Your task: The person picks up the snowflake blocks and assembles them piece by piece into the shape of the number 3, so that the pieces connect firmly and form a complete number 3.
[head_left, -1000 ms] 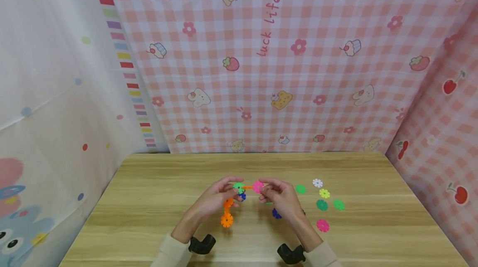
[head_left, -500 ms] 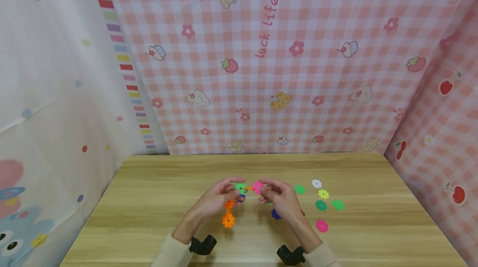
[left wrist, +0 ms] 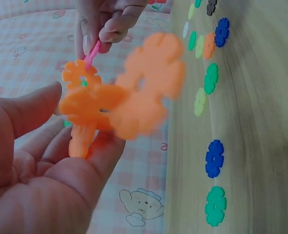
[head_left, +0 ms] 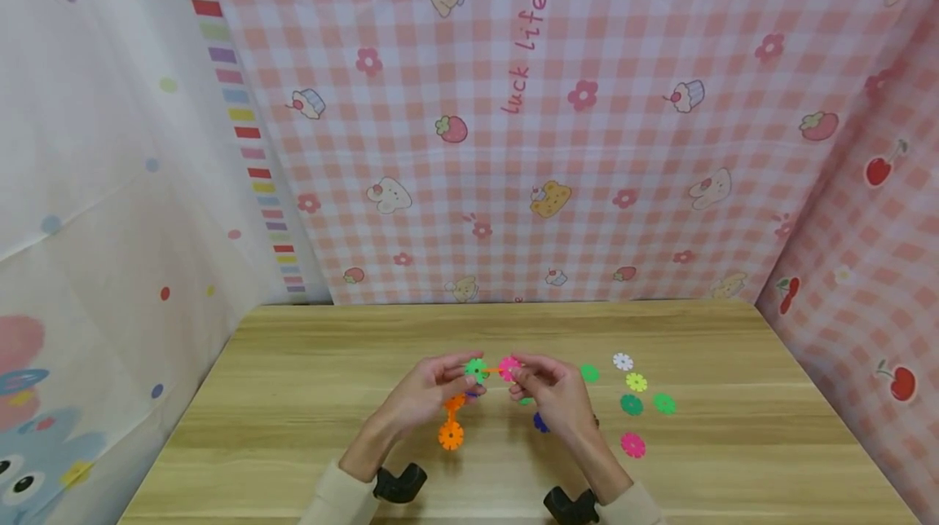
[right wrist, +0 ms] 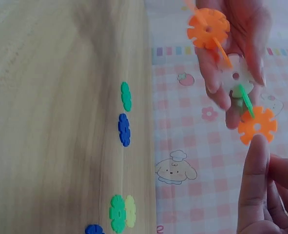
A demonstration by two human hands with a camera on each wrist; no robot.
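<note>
Just above the middle of the table, my left hand [head_left: 421, 390] grips a chain of slotted snowflake discs. A green disc [head_left: 476, 368] shows at its fingertips, and an orange disc [head_left: 451, 435] hangs below the hand. The left wrist view has several orange discs [left wrist: 156, 68] slotted together at angles over the fingers. My right hand [head_left: 557, 394] pinches a pink disc [head_left: 508, 368] facing the green one, with an orange disc [right wrist: 257, 126] edge-on between them in the head view. A whitish disc [right wrist: 235, 78] lies in the left hand's fingers in the right wrist view.
Loose discs lie on the wooden table [head_left: 293, 394] to the right: a white disc [head_left: 623, 361], a yellow disc [head_left: 636, 381], several green discs [head_left: 663, 403] and a pink disc [head_left: 633, 444]. A blue disc [head_left: 541, 422] is partly hidden by the right hand. Patterned cloth [head_left: 469, 183] hangs behind.
The left hand and its chain have shifted slightly to the right, and the hanging orange disc with them. The blue disc under the left fingers has become mostly hidden. Both hands keep their grip.
</note>
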